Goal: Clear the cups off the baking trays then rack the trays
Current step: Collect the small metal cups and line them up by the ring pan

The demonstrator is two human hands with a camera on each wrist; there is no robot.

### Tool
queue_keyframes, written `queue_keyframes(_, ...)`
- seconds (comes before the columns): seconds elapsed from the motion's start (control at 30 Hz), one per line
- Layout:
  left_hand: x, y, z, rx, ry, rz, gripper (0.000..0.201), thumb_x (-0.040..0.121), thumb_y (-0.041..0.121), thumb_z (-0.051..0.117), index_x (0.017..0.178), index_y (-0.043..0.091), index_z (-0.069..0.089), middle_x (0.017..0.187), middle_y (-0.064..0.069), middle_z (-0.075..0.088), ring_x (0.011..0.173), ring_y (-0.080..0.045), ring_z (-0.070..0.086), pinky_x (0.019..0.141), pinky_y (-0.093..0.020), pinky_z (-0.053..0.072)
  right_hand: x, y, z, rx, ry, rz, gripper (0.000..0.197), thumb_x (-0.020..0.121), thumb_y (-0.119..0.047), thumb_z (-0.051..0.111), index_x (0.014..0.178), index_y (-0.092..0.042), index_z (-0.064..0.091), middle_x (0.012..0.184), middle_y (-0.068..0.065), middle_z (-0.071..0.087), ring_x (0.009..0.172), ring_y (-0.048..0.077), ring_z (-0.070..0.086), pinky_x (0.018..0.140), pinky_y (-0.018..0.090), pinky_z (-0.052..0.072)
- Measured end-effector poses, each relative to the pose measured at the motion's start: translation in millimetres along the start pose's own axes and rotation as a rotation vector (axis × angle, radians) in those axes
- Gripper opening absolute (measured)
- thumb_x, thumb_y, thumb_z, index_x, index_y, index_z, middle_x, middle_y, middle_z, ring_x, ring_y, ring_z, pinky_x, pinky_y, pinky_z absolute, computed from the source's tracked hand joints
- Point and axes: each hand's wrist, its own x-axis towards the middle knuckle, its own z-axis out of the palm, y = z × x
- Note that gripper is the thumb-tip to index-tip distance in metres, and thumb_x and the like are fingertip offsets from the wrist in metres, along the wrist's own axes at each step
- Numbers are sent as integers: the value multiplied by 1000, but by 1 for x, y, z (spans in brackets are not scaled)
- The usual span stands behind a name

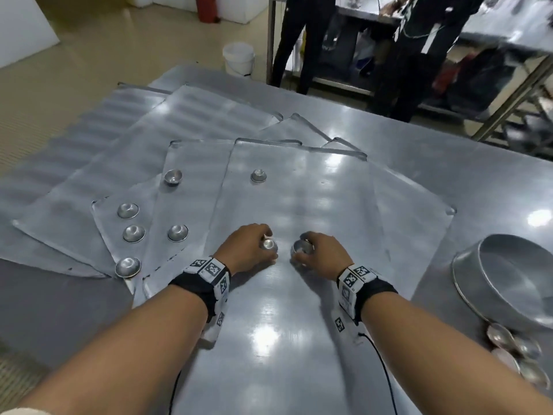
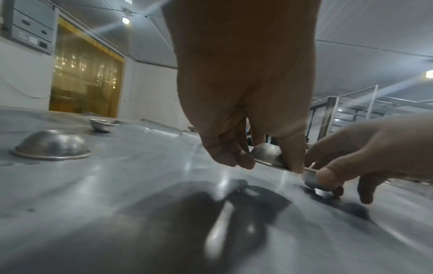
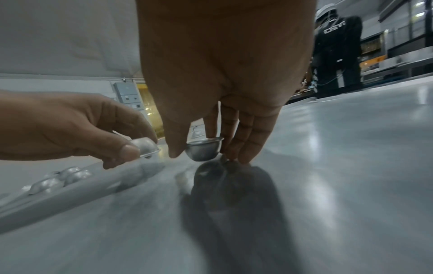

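Note:
Several flat metal baking trays (image 1: 299,187) lie overlapped on a steel table. Small round metal cups sit on them, most upside down: one (image 1: 258,175) on the near tray, others (image 1: 131,233) to the left. My left hand (image 1: 254,250) pinches an upturned cup (image 1: 268,244) (image 2: 267,153) by its rim, tilted just above the near tray. My right hand (image 1: 314,253) holds an upright cup (image 1: 302,248) (image 3: 203,150) between thumb and fingers, a little off the tray. The two hands are close together.
A large round metal bowl (image 1: 508,277) stands at the table's right edge, with several loose cups (image 1: 520,354) in front of it. Two people in dark clothes (image 1: 413,55) stand beyond the table by a steel bench. A white bucket (image 1: 238,59) is on the floor.

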Motion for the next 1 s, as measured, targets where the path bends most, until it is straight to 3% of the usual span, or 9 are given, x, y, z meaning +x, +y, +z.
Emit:
queue_keyframes(0.07,-9,25,17,15,-44,19,57,83,43,78,131,17,60,122,-4,64,108,-24,60,90,-34,48,-35,22,-5,-1,-12,28,51,87,-39,67,134,-19,60,130,5,65,114,24,62,92,32,49)
queue_keyframes(0.13,-17,53,37,41,-80,48,52,84,41,77,126,14,64,120,-5,63,107,-25,61,88,-34,49,-69,48,-12,3,-22,45,51,89,-36,67,136,-16,60,136,6,62,120,24,59,97,33,48)
queue_keyframes(0.23,-31,98,69,75,-140,93,44,84,44,75,116,14,69,114,-2,62,100,-22,61,83,-33,49,-114,91,-21,79,26,124,56,87,-38,71,138,-19,57,131,6,66,116,23,62,91,28,46)
queue_keyframes(0.4,-53,173,130,106,-185,186,28,80,48,68,71,22,61,79,2,57,73,-19,58,57,-31,40,-192,160,-37,89,118,168,56,86,-43,73,136,-22,58,129,4,66,119,24,61,91,30,45)
queue_keyframes(0.5,-67,215,163,126,-208,256,32,80,48,72,79,17,65,84,-1,55,75,-20,57,65,-34,45,-232,199,-43,103,157,188,61,84,-48,73,136,-21,58,134,3,64,123,24,58,100,35,46)
queue_keyframes(0.6,-78,249,191,119,-210,313,33,78,47,77,80,15,68,79,-3,61,70,-17,58,61,-34,44,-267,234,-45,134,197,213,65,82,-53,73,137,-22,56,136,1,62,123,22,57,102,38,46)
queue_keyframes(0.67,-83,267,209,112,-212,344,29,77,47,79,78,20,68,76,2,60,67,-10,56,56,-27,38,-287,255,-46,154,224,228,67,80,-57,72,136,-25,57,135,1,61,122,22,58,102,40,47)
queue_keyframes(0.83,-99,302,250,140,-175,342,43,77,55,79,105,23,71,99,0,55,85,-15,56,69,-28,37,-329,299,-46,142,239,266,61,79,-58,72,131,-29,58,123,0,63,111,23,61,91,37,49)
queue_keyframes(1.0,-121,323,280,109,-193,369,39,76,51,80,97,20,72,82,2,62,76,-15,57,68,-30,43,-359,328,-41,176,254,280,53,78,-53,77,122,-27,63,113,0,68,102,23,64,88,37,51)
